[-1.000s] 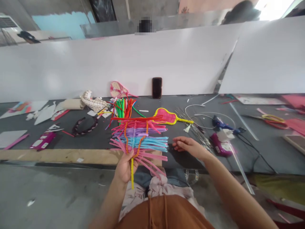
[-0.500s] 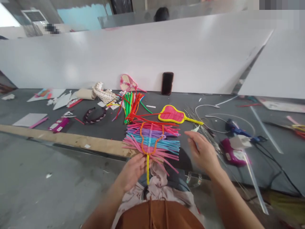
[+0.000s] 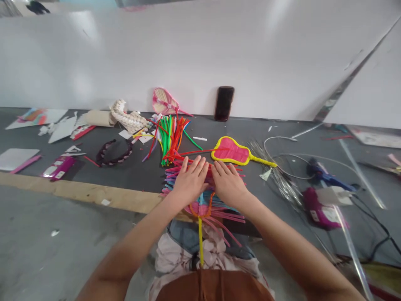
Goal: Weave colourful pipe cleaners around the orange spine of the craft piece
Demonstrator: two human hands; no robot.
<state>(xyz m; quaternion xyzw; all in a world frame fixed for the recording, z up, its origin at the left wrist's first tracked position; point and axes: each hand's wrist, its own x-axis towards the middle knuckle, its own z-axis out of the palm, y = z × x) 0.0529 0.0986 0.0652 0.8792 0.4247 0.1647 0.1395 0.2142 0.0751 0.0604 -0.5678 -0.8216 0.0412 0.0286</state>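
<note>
A flat piece woven from pink, purple and blue pipe cleaners [image 3: 205, 207], outlined in orange with a yellow stem, lies at the near edge of the dark grey table [image 3: 140, 171]. My left hand [image 3: 191, 180] and my right hand [image 3: 228, 183] both rest flat on top of it, side by side, fingers stretched out and pointing away from me. Its yellow stem hangs off the table edge over my lap. The hands cover the upper half of the piece.
A bundle of loose green, orange and red pipe cleaners [image 3: 171, 138] lies just beyond. A pink and yellow fan shape [image 3: 233, 151], a black phone [image 3: 224, 103] against the white wall, metal wires [image 3: 278, 179], a glue gun [image 3: 322, 175], a braided headband [image 3: 114, 151] and paper scraps surround them.
My left hand let go of the yellow stem and both hands moved onto the woven piece, pressing it flat on the table. The view shifted closer to the wall.
</note>
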